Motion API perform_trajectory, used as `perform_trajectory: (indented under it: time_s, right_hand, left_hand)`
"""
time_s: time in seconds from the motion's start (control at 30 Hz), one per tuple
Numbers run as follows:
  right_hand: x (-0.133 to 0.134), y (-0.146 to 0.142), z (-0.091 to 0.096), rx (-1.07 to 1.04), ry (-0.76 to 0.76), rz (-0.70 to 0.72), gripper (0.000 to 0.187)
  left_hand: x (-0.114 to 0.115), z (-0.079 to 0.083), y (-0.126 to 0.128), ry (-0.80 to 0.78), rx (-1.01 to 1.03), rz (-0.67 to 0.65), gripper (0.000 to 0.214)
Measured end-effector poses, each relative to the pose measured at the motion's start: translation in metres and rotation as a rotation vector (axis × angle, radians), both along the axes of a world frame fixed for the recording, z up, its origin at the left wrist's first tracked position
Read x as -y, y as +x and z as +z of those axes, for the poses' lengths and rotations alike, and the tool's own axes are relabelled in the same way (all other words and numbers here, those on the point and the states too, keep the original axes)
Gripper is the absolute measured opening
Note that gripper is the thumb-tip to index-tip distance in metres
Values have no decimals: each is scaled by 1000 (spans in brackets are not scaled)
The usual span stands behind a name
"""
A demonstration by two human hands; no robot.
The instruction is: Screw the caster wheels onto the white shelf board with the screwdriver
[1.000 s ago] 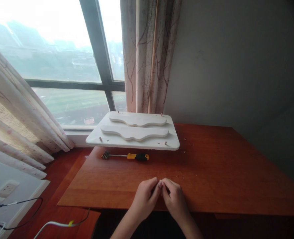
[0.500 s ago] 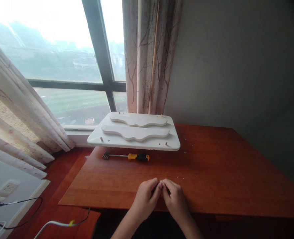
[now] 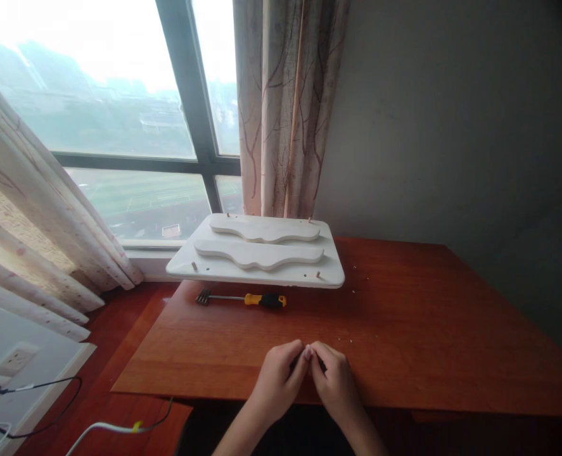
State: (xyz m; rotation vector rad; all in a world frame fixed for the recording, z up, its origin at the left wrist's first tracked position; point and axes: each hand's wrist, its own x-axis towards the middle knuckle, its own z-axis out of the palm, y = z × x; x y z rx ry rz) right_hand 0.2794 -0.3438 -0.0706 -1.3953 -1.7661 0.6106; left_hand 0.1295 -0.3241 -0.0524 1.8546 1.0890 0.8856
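My left hand point(image 3: 281, 370) and my right hand point(image 3: 332, 373) meet at the table's front edge, fingers curled and fingertips pressed together. Whatever lies between them, if anything, is hidden. Beyond them lies a screwdriver point(image 3: 266, 300) with a yellow and black handle, its shaft pointing left to a small cluster of screws point(image 3: 203, 296). Behind it rests a white board point(image 3: 261, 277) with rounded corners and wooden pegs near its corners. Two white wavy-edged pieces, a rear one point(image 3: 266, 229) and a front one point(image 3: 259, 253), lie on the board. Neither hand touches these things.
The reddish wooden table point(image 3: 427, 323) carries a few white specks. A window point(image 3: 138, 196) and curtains point(image 3: 285, 107) stand behind, with a grey wall point(image 3: 442, 120) at the right. Cables point(image 3: 104, 426) and a wall socket point(image 3: 17, 360) are at the lower left.
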Motion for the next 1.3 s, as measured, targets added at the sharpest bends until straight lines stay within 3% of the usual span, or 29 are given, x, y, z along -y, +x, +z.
perform_trajectory:
  time_s: [1.3]
  right_hand:
    - [0,-1,-2,0,0,-15,35]
  left_hand:
    - [0,-2,-1,3,-3,-8,37]
